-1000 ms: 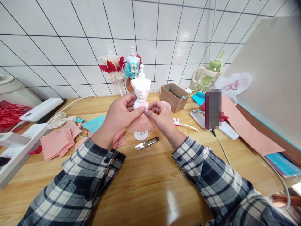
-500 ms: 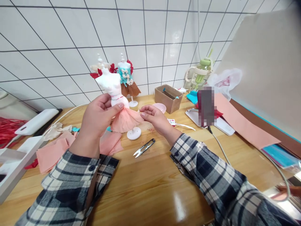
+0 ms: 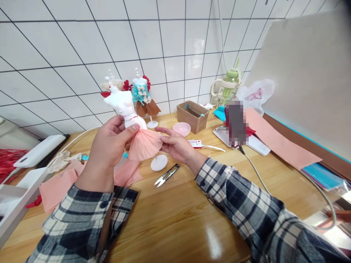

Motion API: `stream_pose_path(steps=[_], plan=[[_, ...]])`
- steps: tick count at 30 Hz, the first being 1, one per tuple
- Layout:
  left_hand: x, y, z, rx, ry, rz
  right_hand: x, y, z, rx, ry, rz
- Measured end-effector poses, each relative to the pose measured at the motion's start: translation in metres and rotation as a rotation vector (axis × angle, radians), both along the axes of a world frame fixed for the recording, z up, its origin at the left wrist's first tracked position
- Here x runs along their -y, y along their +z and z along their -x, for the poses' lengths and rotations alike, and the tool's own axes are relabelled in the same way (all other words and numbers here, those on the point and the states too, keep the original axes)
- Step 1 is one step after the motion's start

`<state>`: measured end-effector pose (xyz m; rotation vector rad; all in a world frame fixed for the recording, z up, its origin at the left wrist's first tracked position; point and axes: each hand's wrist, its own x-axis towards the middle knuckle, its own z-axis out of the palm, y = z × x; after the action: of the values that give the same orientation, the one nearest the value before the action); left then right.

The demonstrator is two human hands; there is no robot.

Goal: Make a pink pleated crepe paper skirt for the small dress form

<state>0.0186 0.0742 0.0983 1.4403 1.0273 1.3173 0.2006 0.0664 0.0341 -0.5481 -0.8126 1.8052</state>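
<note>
Both inspected: left hand (image 3: 109, 140) clamped on dress form (image 3: 120, 104); right hand (image 3: 177, 145) touching peach skirt (image 3: 144, 146) edge, pinch I cannot confirm; tabletop (image 3: 164, 219) extends nearer

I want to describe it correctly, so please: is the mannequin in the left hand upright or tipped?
Tipped. The mannequin leans leftward in the left hand: its neck sits well left of its round base.
</note>
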Motion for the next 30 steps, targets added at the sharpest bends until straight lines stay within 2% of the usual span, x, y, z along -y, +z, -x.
stream_pose_path(steps=[6, 9, 13, 23, 30], plan=[[-0.001, 0.001, 0.001, 0.015, 0.032, 0.069, -0.001, -0.004, 0.003, 0.156, -0.201, 0.117], [-0.003, 0.002, 0.002, 0.03, 0.081, 0.123, 0.004, -0.001, 0.007, 0.083, -0.109, 0.16], [-0.004, 0.002, 0.002, 0.04, 0.103, 0.086, 0.01, 0.005, 0.012, 0.027, 0.007, 0.149], [0.001, 0.008, 0.0, 0.091, -0.003, 0.115, 0.01, 0.002, 0.011, 0.094, -0.021, 0.077], [0.001, 0.005, 0.002, 0.03, 0.0, 0.0, 0.011, 0.003, 0.01, 0.08, 0.049, 0.071]])
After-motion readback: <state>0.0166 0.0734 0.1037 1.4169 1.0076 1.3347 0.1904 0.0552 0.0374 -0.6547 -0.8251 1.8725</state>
